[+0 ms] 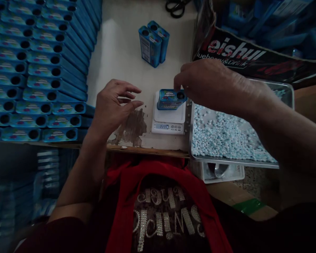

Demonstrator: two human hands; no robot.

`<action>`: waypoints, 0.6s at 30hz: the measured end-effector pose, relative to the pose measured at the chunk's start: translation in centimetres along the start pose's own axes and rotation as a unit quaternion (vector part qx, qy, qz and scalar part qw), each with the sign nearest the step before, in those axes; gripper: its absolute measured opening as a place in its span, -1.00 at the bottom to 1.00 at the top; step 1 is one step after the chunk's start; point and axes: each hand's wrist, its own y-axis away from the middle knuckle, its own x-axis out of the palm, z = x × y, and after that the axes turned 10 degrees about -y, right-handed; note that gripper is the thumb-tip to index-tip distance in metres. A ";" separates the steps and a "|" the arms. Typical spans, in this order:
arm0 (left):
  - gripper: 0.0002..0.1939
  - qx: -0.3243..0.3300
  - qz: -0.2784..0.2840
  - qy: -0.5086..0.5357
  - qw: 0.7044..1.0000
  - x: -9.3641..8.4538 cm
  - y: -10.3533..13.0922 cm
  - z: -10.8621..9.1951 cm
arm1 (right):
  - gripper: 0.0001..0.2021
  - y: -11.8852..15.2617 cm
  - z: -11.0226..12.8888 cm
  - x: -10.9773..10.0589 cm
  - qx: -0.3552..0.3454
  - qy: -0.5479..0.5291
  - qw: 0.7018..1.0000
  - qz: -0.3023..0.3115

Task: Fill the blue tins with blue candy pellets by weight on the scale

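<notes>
A blue candy tin (168, 100) with a round hole in its top stands on a small white digital scale (169, 116), whose display is lit. Over the hole end of that tin, my right hand (200, 82) has its fingertips pinched together; whatever is between them is hidden. My left hand (116, 103) hovers to the left of the scale, fingers apart and holding nothing. Small pale blue and white candies (221, 135) are spread in a metal tray (234, 161) beneath my right forearm.
Two more blue tins (154, 44) stand together farther back. Stacked rows of blue tins (39, 75) fill the left side. At the back right is a black printed carton (231, 51) holding blue tins. Black-handled scissors (177, 8) lie at the far edge.
</notes>
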 end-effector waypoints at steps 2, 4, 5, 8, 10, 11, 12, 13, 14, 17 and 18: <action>-0.69 0.005 -0.001 -0.003 1.000 -0.5 0.1 0.3 | -0.68 1.2 -1.6 -1.0 -0.007 0.072 0.997 -0.006; -0.67 0.005 0.000 -0.007 1.000 -0.8 0.3 0.9 | -0.71 3.4 -5.0 -1.9 0.010 0.075 0.996 -0.043; -0.65 0.004 -0.001 -0.008 1.000 -0.8 0.4 1.3 | -0.78 4.8 -7.2 -2.1 0.027 0.055 0.995 -0.075; -0.60 -0.006 -0.006 0.002 1.000 0.1 0.6 2.2 | -0.92 8.6 -14.1 -1.5 0.087 0.042 0.987 -0.128; -0.61 -0.012 0.001 0.014 1.000 1.0 0.6 2.1 | -0.66 10.1 -17.5 0.0 0.105 0.081 0.982 -0.136; -0.63 -0.012 0.007 0.021 1.000 1.4 0.6 1.9 | -0.51 10.4 -18.6 0.8 0.113 0.110 0.979 -0.128; -0.64 -0.009 0.012 0.027 1.000 1.7 0.5 1.6 | -0.37 10.4 -19.3 1.7 0.122 0.140 0.976 -0.112; -0.65 -0.005 0.013 0.031 0.999 1.9 0.5 1.3 | -0.27 10.3 -19.6 2.5 0.130 0.170 0.972 -0.093; -0.65 0.000 0.012 0.034 0.999 2.1 0.5 1.0 | -0.21 10.1 -19.6 3.2 0.137 0.200 0.967 -0.073; -0.66 0.005 -0.005 0.034 0.999 2.0 0.9 0.7 | -0.32 10.2 -18.2 4.7 0.158 0.261 0.952 -0.035; -0.70 -0.003 -0.010 0.032 0.999 2.0 1.2 0.8 | -0.40 10.5 -17.5 5.0 0.163 0.264 0.950 -0.024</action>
